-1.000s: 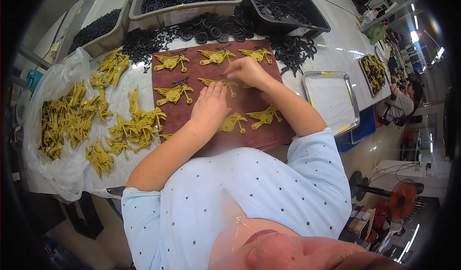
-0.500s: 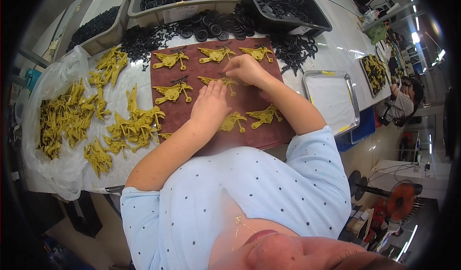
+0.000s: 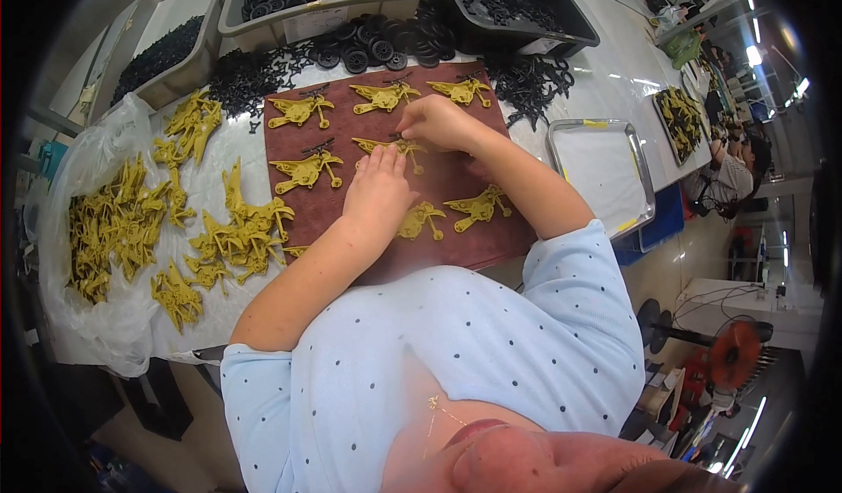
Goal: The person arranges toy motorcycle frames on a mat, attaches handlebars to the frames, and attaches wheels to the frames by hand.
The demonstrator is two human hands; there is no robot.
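Maroon cloth mat (image 3: 329,203) on table (image 3: 618,81); jagged yellow plastic frame (image 3: 412,148) mid-mat. Covering frame with left hand (image 3: 379,188), fingers straight, can't tell grip. Pinching slim black part (image 3: 395,137) with right hand (image 3: 438,125).

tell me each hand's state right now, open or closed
Left hand: fingers extended over the centre yellow piece; grip cannot be told.
Right hand: pinched closed by that piece's black bar; whether it holds anything cannot be told.

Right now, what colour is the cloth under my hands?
The cloth is dark reddish-brown; it shows best in the head view.
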